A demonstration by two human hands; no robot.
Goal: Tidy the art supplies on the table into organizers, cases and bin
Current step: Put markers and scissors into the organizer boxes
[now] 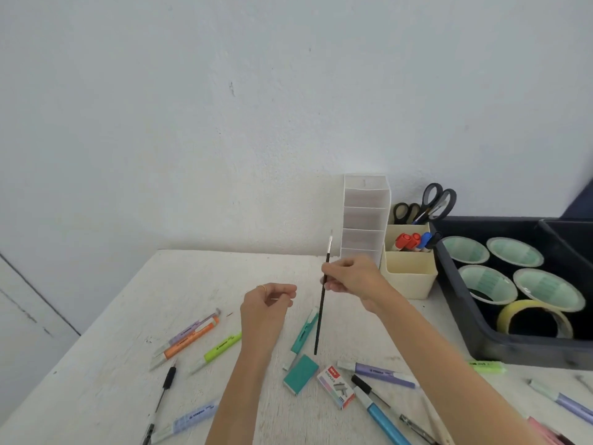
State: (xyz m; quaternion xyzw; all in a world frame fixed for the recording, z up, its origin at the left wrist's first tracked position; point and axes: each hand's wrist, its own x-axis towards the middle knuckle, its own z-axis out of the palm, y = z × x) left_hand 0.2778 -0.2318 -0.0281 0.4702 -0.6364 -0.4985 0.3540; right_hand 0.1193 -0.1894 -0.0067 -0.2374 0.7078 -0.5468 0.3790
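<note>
On the desk (96,380), head view, we judge the tidy-up approx. a third done. Sorted so far: tape rolls (513,252) sit in the dark bin (513,351) at right, incl. a yellow roll (534,319) at its near end. The cream organizer (409,274) beside the bin holds red & blue markers (410,241), w/ scissors (433,203) in its back slot. The white tiered organizer (365,216), against the wall just left of the cream one, looks empty in the slots we can see.

In hand: the right grip (348,277) pinches a thin black paintbrush (322,313) on its upper half. The brush is near upright, bristles up, above the desk & just in front of the white organizer. The left grip (269,303) hovers beside it, fingers loosely curled, nothing in it that we can see.

Left to do, we reckon, is most of it:
- orange highlighter (192,338) & green highlighter (221,346) at left
- black pen (167,383) & pale blue highlighter (192,415) at the near edge
- teal clip-like item (303,332), teal box (301,374) & staples box (336,387) mid-desk
- purple highlighter (382,374) & blue marker (382,415)
- more pens at far right, near the bin

No case in view, so we can't tell what goes there. The brush prob. belongs in an organizer slot; that's our guess only.
</note>
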